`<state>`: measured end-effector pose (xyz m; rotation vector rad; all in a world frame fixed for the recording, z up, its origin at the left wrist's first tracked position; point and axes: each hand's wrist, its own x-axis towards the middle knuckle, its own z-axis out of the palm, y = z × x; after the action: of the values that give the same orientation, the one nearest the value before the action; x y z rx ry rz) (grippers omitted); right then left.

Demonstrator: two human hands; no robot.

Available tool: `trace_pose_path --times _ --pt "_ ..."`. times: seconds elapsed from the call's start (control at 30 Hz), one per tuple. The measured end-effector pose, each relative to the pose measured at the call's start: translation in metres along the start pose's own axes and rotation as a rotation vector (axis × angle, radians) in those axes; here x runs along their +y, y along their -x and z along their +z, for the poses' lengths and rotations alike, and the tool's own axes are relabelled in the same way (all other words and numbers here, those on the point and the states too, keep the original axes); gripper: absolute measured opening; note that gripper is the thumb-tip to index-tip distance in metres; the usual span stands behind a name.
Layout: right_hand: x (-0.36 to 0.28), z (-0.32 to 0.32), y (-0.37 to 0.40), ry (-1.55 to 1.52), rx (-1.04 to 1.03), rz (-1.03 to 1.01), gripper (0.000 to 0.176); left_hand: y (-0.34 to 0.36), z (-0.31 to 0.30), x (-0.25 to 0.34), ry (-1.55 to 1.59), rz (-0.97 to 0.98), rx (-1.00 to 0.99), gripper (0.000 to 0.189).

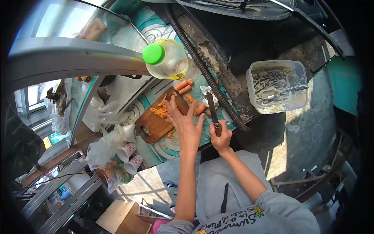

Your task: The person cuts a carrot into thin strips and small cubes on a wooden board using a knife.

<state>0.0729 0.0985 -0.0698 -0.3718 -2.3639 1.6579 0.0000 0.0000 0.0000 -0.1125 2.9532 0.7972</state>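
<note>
My left hand (184,124) is spread with its fingers apart over the near edge of a wooden cutting board (150,124). Thin orange carrot strips (159,112) lie on the board, and some are scattered beside it. In my right hand (221,138) is a knife (211,108), gripped by its brown handle with the dark blade pointing away from me. Carrot pieces (183,86) rest at the board's far end. Another carrot piece (200,108) lies between my left hand and the blade, near crumpled white plastic (209,97).
A large clear bottle with a green cap (154,54) stands beyond the board. A ribbed dark hose (196,56) runs along the table's right side. Right of it sits a plastic tub (278,102) with a spoon and pale residue. Paper cups (133,164) and plastic bags (102,152) are at left.
</note>
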Motion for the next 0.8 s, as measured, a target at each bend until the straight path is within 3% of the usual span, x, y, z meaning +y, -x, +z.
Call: trace_pose_path --times 0.07,0.2,0.37,0.43,0.5,0.57,0.67,0.8 --pt "0.0 0.001 0.001 0.003 0.003 -0.009 0.016 0.0 0.008 -0.005 -0.064 0.052 -0.041 0.035" --pt "0.005 0.001 -0.003 0.001 0.026 -0.057 0.017 -0.004 0.018 -0.004 -0.042 0.063 -0.056 0.031" --pt "0.004 -0.002 -0.001 -0.016 -0.03 0.015 0.017 0.001 0.008 -0.01 0.143 0.08 0.112 0.025" --pt "0.0 -0.005 -0.001 -0.015 -0.054 0.019 0.017 0.01 -0.007 -0.01 0.074 0.07 0.195 0.026" --pt "-0.002 -0.005 0.0 -0.058 -0.085 0.076 0.018 0.021 -0.021 -0.024 0.255 -0.08 0.227 0.027" --pt "0.0 -0.007 -0.002 -0.04 -0.129 0.028 0.019 0.031 -0.031 -0.043 0.216 -0.061 0.316 0.026" --pt "0.002 -0.012 -0.001 -0.08 -0.228 0.059 0.02 0.044 -0.046 -0.068 0.336 -0.321 0.402 0.026" --pt "0.002 -0.013 -0.001 -0.052 -0.293 0.053 0.02 0.051 -0.058 -0.1 0.278 -0.393 0.496 0.027"
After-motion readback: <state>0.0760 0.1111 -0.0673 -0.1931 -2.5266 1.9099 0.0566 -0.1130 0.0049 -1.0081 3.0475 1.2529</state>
